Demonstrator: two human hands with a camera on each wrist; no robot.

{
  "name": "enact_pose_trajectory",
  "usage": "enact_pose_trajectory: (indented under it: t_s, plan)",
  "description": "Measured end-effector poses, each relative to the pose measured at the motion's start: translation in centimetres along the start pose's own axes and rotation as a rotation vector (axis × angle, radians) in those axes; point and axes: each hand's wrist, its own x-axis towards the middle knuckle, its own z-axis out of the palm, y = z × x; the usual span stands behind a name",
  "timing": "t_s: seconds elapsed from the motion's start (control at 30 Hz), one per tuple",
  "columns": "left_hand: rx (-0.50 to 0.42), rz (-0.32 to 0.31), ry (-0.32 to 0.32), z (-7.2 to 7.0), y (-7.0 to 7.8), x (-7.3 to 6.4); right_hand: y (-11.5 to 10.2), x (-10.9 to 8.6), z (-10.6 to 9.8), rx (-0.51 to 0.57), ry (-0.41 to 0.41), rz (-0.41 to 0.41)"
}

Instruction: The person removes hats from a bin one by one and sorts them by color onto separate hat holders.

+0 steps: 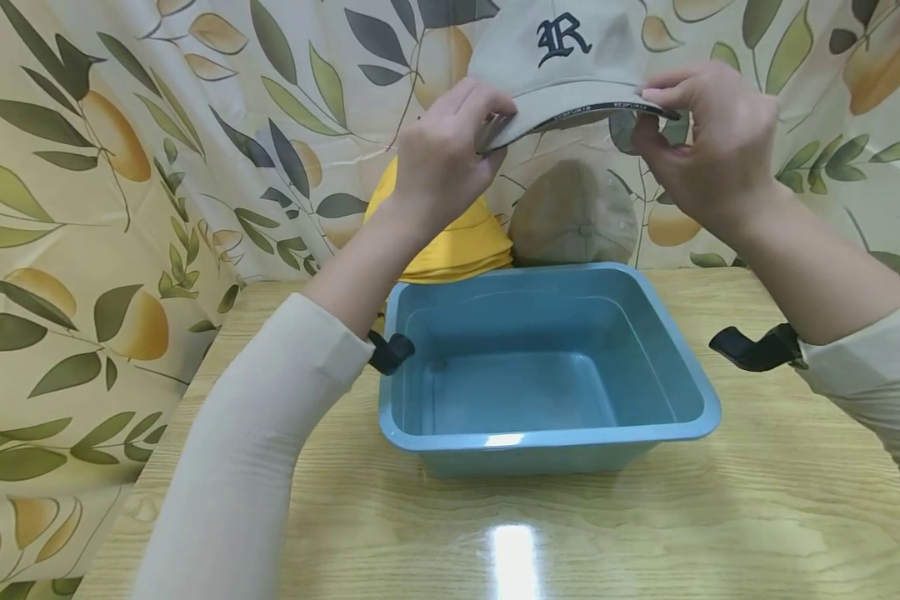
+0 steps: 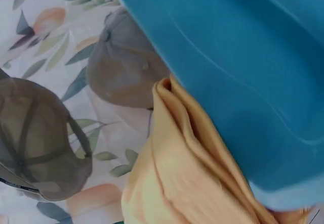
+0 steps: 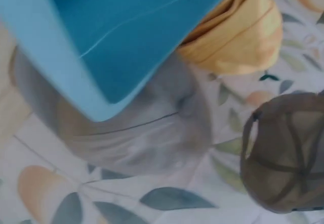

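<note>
A light beige baseball cap (image 1: 528, 62) with a dark embroidered "R" is held up above the far side of the blue basin (image 1: 555, 442). My left hand (image 1: 450, 146) grips one side of its brim. The brim's other side is pinched by my right hand (image 1: 712, 137). Dark lettered trim runs along the brim edge. Both wrist views catch the cap's darker underside, the held cap (image 2: 43, 143) at left and the same cap (image 3: 286, 158) at right. Neither hand shows in the wrist views. Inside the basin only its bare floor shows.
Behind the basin, a yellow hat pile (image 1: 457, 250) stands at the left, partly covered by my left arm. Next to it a greyish cap (image 1: 570, 217) leans against the leaf-patterned curtain (image 1: 300, 167). The basin sits on a light wooden table (image 1: 645, 533).
</note>
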Motion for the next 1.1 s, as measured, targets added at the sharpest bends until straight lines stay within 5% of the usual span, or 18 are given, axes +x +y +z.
enact_pose_trajectory:
  t_s: [0.27,0.57,0.83,1.1]
  plan:
    - [0.022,-0.035,-0.105,4.3,-0.1,-0.2,3.6,-2.5,-0.1,-0.101,-0.153,0.034]
    - [0.107,-0.082,-0.180,8.9,0.6,-2.6,6.7,-7.1,0.5,-0.102,-0.123,-0.139]
    - [0.104,-0.084,-0.334,10.3,1.5,-4.8,7.6,-10.0,-0.2,-0.123,-0.240,-0.211]
    - [0.135,0.054,-0.387,11.6,2.6,-6.4,7.6,-12.7,-2.0,-0.079,-0.361,-0.165]
